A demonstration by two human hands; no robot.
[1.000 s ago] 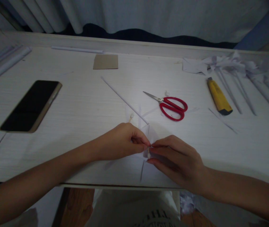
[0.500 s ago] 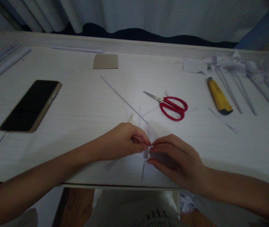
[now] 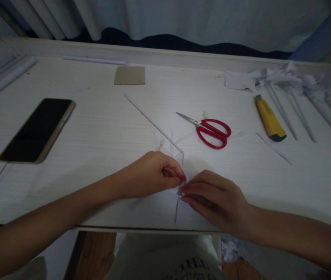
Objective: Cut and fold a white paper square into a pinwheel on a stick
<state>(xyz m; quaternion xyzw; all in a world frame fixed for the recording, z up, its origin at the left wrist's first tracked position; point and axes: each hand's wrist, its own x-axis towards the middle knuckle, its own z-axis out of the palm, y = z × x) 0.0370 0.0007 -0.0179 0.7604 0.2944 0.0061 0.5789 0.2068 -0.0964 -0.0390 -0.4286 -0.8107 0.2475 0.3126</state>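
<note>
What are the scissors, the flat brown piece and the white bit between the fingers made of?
Scissors: the blades look like metal, grey and faintly shiny; the handles are probably smooth red plastic, with a soft gloss.
Flat brown piece: likely cardboard, dull brown with fairly straight edges.
White bit: perhaps thin paper, pale and matte, but mostly hidden.
</note>
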